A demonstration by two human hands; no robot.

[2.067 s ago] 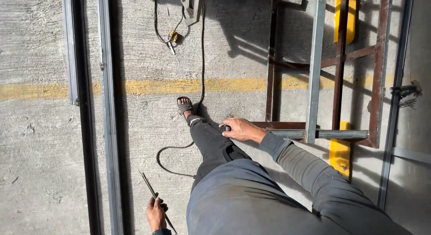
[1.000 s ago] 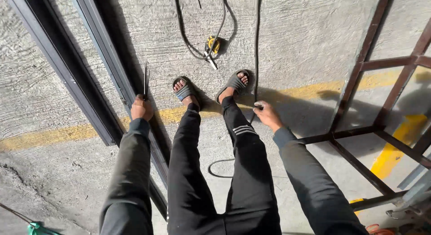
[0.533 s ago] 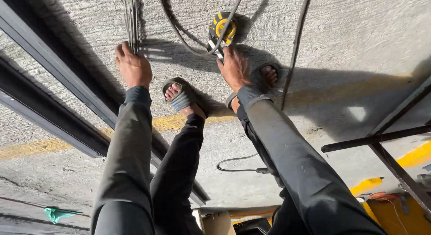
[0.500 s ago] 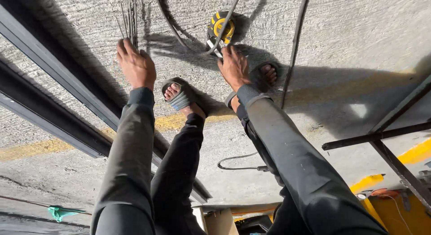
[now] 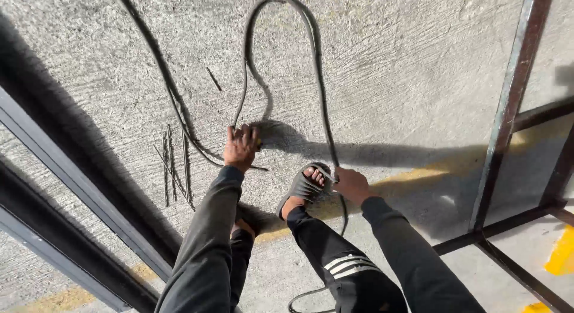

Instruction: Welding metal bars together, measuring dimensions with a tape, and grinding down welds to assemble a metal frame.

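I am bent over a concrete floor (image 5: 406, 68). My left hand (image 5: 241, 147) presses down on the end of a dark cable (image 5: 246, 68); its fingers curl over a small tool with a bit of yellow showing. My right hand (image 5: 353, 184) grips a second run of the cable (image 5: 323, 110) just beside my sandalled foot (image 5: 305, 187). Several thin welding rods (image 5: 173, 169) lie loose on the floor to the left of my left hand.
Long dark metal bars (image 5: 72, 181) run diagonally at the left. A rusty steel frame (image 5: 508, 110) lies at the right over a yellow floor line (image 5: 430, 169). Another thin cable (image 5: 161, 80) snakes across the floor.
My left hand let go of the rods, which now lie on the floor, and moved right onto the cable end. My right hand shifted back to the cable by my foot.
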